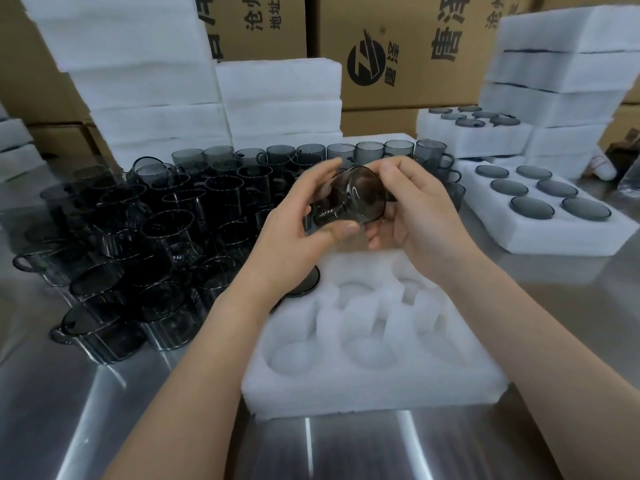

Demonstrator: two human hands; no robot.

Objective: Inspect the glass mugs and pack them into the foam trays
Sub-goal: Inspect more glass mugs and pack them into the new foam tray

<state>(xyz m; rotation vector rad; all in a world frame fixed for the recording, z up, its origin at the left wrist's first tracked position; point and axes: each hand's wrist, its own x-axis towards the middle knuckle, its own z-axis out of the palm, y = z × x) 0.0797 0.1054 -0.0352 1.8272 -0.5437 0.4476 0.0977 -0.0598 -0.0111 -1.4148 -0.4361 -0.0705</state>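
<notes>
A smoky grey glass mug (353, 199) lies on its side in the air, its round base turned towards me. My left hand (301, 220) grips it from the left, thumb under its wall. My right hand (415, 209) holds it from the right, fingers curled round the rim side. Below them lies a white foam tray (367, 382) with several round pockets; one mug (304, 284) sits in its far left pocket, partly hidden by my left wrist. Many loose grey mugs (145, 237) crowd the steel table to the left.
A filled foam tray (554, 237) lies at the right, another filled tray (474, 133) behind it. Stacks of white foam (145, 81) and cardboard boxes (408, 46) stand at the back. A foam stack (561, 81) rises at far right. Bare steel table (104, 410) shows near me.
</notes>
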